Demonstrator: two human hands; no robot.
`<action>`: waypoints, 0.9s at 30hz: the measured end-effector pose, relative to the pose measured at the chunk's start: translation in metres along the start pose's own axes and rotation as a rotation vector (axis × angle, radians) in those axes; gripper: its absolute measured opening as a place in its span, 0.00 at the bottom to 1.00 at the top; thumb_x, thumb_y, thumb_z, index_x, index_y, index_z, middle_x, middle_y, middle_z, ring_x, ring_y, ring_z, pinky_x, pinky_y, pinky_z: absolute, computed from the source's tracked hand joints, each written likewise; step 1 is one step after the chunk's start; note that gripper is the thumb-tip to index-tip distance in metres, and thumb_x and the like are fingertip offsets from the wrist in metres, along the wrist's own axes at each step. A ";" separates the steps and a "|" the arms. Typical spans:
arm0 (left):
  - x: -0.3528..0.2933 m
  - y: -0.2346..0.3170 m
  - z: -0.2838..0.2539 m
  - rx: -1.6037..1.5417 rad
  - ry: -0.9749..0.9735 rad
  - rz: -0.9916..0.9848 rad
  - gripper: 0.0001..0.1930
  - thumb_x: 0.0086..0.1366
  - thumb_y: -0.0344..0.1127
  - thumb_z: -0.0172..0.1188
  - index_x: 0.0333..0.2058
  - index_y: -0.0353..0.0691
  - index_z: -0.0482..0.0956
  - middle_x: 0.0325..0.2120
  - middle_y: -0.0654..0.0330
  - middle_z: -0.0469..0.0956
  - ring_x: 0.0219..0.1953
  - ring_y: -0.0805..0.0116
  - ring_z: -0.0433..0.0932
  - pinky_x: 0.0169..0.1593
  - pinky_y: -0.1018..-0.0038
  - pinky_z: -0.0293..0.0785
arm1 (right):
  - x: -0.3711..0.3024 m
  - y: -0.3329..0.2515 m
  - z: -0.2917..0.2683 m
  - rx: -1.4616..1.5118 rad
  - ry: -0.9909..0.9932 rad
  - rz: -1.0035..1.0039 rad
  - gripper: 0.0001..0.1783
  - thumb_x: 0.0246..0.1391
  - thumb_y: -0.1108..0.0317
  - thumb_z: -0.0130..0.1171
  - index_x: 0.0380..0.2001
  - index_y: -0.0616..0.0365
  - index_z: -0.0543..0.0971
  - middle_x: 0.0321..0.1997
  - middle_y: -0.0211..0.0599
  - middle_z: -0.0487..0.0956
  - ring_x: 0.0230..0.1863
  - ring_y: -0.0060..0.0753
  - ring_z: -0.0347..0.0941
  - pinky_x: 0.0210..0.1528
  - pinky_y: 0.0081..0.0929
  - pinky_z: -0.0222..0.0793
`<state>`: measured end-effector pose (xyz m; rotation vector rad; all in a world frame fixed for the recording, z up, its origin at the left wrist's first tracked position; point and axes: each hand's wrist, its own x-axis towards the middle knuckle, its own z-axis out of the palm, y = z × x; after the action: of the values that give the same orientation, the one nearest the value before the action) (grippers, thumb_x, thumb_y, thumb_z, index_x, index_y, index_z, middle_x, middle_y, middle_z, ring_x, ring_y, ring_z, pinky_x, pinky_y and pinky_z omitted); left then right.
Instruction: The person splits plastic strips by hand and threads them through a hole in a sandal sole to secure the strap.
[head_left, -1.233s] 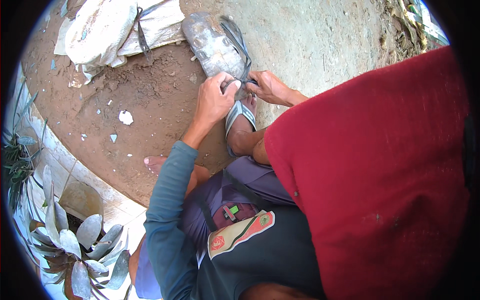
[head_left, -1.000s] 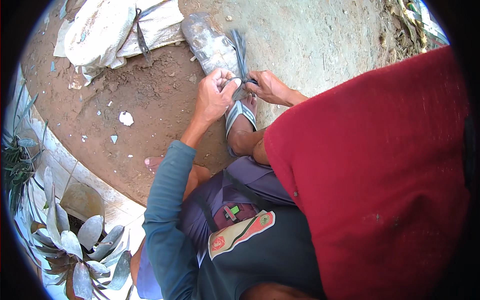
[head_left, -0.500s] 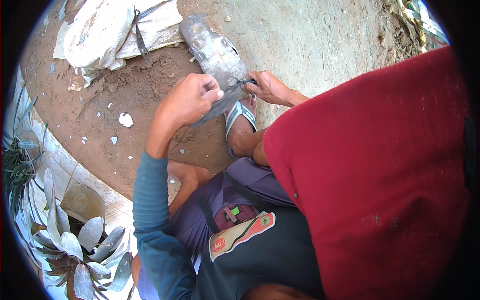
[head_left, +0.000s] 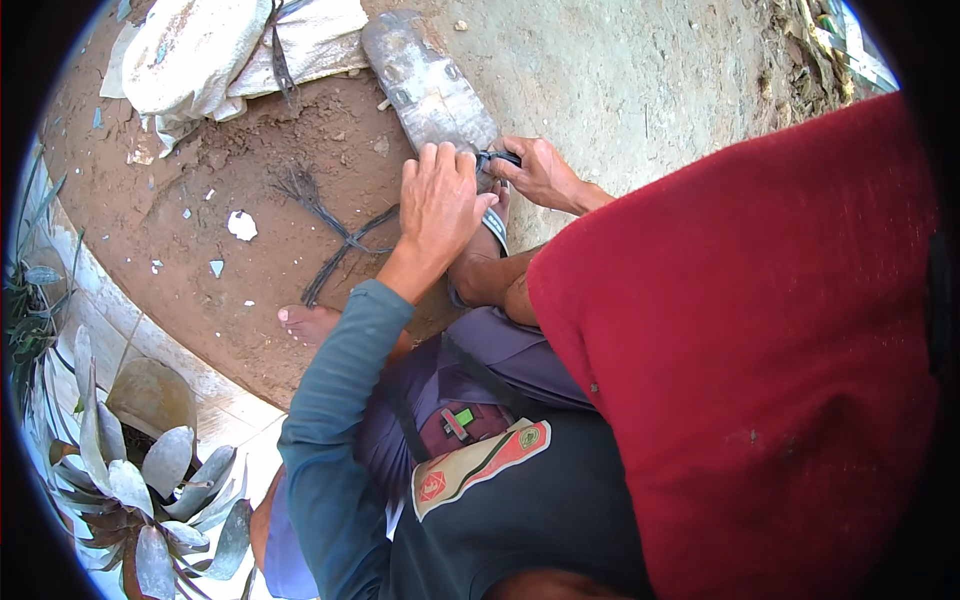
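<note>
A bundle of thin black cords [head_left: 345, 238] fans out over the brown soil, with crossing strands that run under my left hand [head_left: 437, 200]. This hand has its back up and its fingers bent, closed over the strands' upper end; its grip is partly hidden. Close to its fingertips, my right hand [head_left: 545, 176] is closed round a narrow black object [head_left: 503, 158]. Whether that is the cords' end or a tool handle I cannot tell. Both hands are over the near end of a worn grey slab [head_left: 435, 98], above my sandalled foot [head_left: 478, 255].
White woven sacks [head_left: 195, 60] lie at the far left, a black cord bunch [head_left: 280, 60] on them. Pale chips [head_left: 242, 225] dot the soil. Potted plants [head_left: 165, 470] stand by the tiled edge at the lower left. A red cloth [head_left: 740, 350] covers the right side.
My left hand has moved right and turned back up, close to my right hand. The cords, blurred between the hands before, now spread leftward. My right hand has barely moved.
</note>
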<state>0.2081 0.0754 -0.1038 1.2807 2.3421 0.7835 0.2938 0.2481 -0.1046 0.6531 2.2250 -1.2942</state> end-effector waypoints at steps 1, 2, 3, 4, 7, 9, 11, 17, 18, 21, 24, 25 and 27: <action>-0.003 0.000 0.010 0.031 0.047 -0.021 0.16 0.54 0.44 0.69 0.34 0.42 0.76 0.32 0.60 0.72 0.39 0.60 0.71 0.41 0.64 0.67 | -0.001 0.000 0.001 0.042 0.027 -0.035 0.11 0.60 0.66 0.58 0.37 0.65 0.80 0.25 0.42 0.77 0.27 0.28 0.68 0.31 0.35 0.67; -0.004 0.000 0.016 0.026 0.048 -0.022 0.16 0.54 0.44 0.69 0.34 0.42 0.76 0.32 0.60 0.72 0.39 0.60 0.71 0.41 0.64 0.67 | -0.001 0.001 0.000 0.039 0.027 -0.033 0.11 0.60 0.66 0.58 0.37 0.65 0.80 0.25 0.42 0.77 0.27 0.28 0.68 0.31 0.35 0.67; -0.006 -0.001 0.021 0.050 0.100 -0.006 0.13 0.56 0.42 0.66 0.33 0.43 0.75 0.30 0.61 0.70 0.38 0.61 0.71 0.40 0.65 0.67 | -0.001 0.003 -0.001 0.040 0.006 -0.021 0.11 0.60 0.65 0.59 0.37 0.64 0.80 0.26 0.42 0.78 0.27 0.27 0.69 0.32 0.34 0.68; -0.006 -0.003 0.026 0.075 0.153 0.009 0.10 0.59 0.40 0.64 0.32 0.43 0.74 0.29 0.61 0.69 0.36 0.62 0.71 0.38 0.67 0.67 | -0.001 0.003 -0.003 0.042 -0.014 -0.010 0.11 0.60 0.65 0.59 0.38 0.64 0.80 0.27 0.42 0.79 0.28 0.26 0.70 0.33 0.33 0.69; -0.010 -0.011 0.034 0.119 0.169 0.060 0.05 0.62 0.35 0.59 0.30 0.42 0.73 0.28 0.61 0.68 0.34 0.63 0.70 0.35 0.69 0.67 | 0.001 -0.006 -0.005 -0.025 -0.064 0.063 0.12 0.60 0.64 0.60 0.38 0.64 0.81 0.28 0.43 0.80 0.29 0.27 0.73 0.34 0.34 0.70; -0.010 -0.015 0.037 0.091 0.161 0.066 0.06 0.61 0.35 0.59 0.31 0.42 0.73 0.28 0.61 0.68 0.34 0.62 0.70 0.35 0.68 0.67 | 0.003 -0.001 -0.007 -0.065 -0.062 0.010 0.12 0.60 0.64 0.60 0.38 0.64 0.81 0.28 0.43 0.80 0.29 0.26 0.73 0.33 0.34 0.70; -0.010 -0.014 0.038 0.064 0.152 0.072 0.06 0.60 0.35 0.60 0.31 0.41 0.73 0.28 0.60 0.67 0.34 0.61 0.70 0.35 0.67 0.68 | 0.004 -0.001 -0.009 -0.104 -0.059 -0.043 0.13 0.60 0.63 0.60 0.39 0.64 0.81 0.28 0.43 0.81 0.29 0.26 0.73 0.33 0.34 0.70; -0.008 -0.009 0.036 0.104 0.164 0.069 0.05 0.60 0.32 0.58 0.32 0.41 0.72 0.28 0.60 0.67 0.34 0.61 0.70 0.36 0.67 0.70 | 0.004 0.003 -0.009 0.044 -0.085 -0.002 0.13 0.62 0.63 0.58 0.39 0.64 0.81 0.29 0.40 0.81 0.29 0.25 0.72 0.33 0.33 0.70; -0.008 -0.007 0.036 0.117 0.154 0.071 0.04 0.60 0.32 0.57 0.33 0.41 0.72 0.28 0.60 0.68 0.34 0.62 0.71 0.36 0.68 0.70 | 0.003 0.003 -0.008 0.063 -0.083 0.019 0.13 0.63 0.63 0.58 0.39 0.64 0.81 0.29 0.39 0.81 0.30 0.25 0.72 0.33 0.32 0.70; -0.009 -0.004 0.035 0.137 0.129 0.058 0.04 0.62 0.32 0.55 0.34 0.40 0.72 0.27 0.58 0.71 0.33 0.61 0.74 0.35 0.68 0.72 | 0.002 -0.001 -0.007 0.060 -0.081 0.051 0.13 0.63 0.64 0.58 0.39 0.64 0.80 0.29 0.37 0.80 0.30 0.23 0.71 0.33 0.32 0.69; -0.008 0.002 0.036 0.047 0.084 -0.028 0.05 0.66 0.35 0.53 0.35 0.40 0.71 0.24 0.55 0.75 0.28 0.58 0.79 0.29 0.66 0.75 | 0.002 0.004 -0.007 0.034 -0.065 0.054 0.12 0.62 0.64 0.58 0.39 0.64 0.80 0.27 0.37 0.79 0.29 0.23 0.70 0.33 0.31 0.69; -0.007 0.004 0.037 -0.049 0.054 -0.103 0.07 0.69 0.36 0.53 0.35 0.40 0.71 0.23 0.54 0.77 0.25 0.56 0.81 0.25 0.64 0.76 | 0.001 0.007 -0.007 0.031 -0.053 0.045 0.12 0.62 0.64 0.59 0.40 0.64 0.80 0.27 0.37 0.79 0.29 0.23 0.70 0.33 0.31 0.69; -0.007 -0.003 0.037 -0.042 0.054 -0.090 0.08 0.70 0.38 0.52 0.35 0.40 0.71 0.22 0.53 0.77 0.23 0.54 0.81 0.22 0.63 0.76 | 0.003 -0.004 -0.012 0.023 -0.089 0.070 0.12 0.61 0.65 0.60 0.39 0.64 0.80 0.26 0.37 0.79 0.29 0.23 0.70 0.32 0.31 0.69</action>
<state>0.2304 0.0798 -0.1344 1.1425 2.3942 0.8436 0.2871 0.2571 -0.0983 0.6631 2.1002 -1.2898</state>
